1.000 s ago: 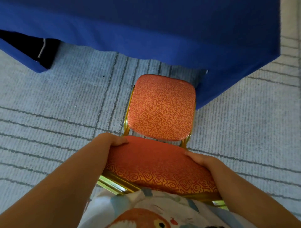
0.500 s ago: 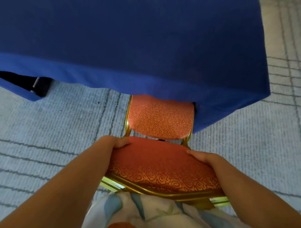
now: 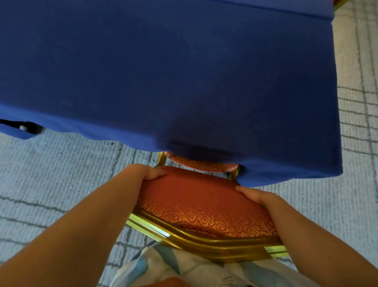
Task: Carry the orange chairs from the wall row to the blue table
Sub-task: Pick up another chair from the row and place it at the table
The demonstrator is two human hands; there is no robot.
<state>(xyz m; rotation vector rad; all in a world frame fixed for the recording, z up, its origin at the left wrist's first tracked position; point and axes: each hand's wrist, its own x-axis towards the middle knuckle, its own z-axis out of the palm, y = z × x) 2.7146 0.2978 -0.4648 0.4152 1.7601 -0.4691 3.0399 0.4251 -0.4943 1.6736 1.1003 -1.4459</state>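
Observation:
An orange chair [image 3: 196,204] with a patterned cushion and gold metal frame stands right in front of me. My left hand [image 3: 143,174] grips the left top edge of its backrest, and my right hand [image 3: 257,196] grips the right top edge. The blue table [image 3: 163,71], draped in a blue cloth, fills the upper view. Most of the chair's seat is hidden under the cloth's hanging edge; only a thin strip of the seat [image 3: 200,162] shows.
Grey carpet [image 3: 61,174] with dark line pattern lies left and right of the chair. A dark object [image 3: 22,127] shows under the cloth's left edge. A gold and red chair corner [image 3: 339,2] peeks at the top right. My patterned clothing [image 3: 184,270] is at the bottom.
The chair has slid forward under the blue table. Its seat, fully visible a second ago, is now almost wholly covered by the cloth. Both hands kept their grip on the backrest.

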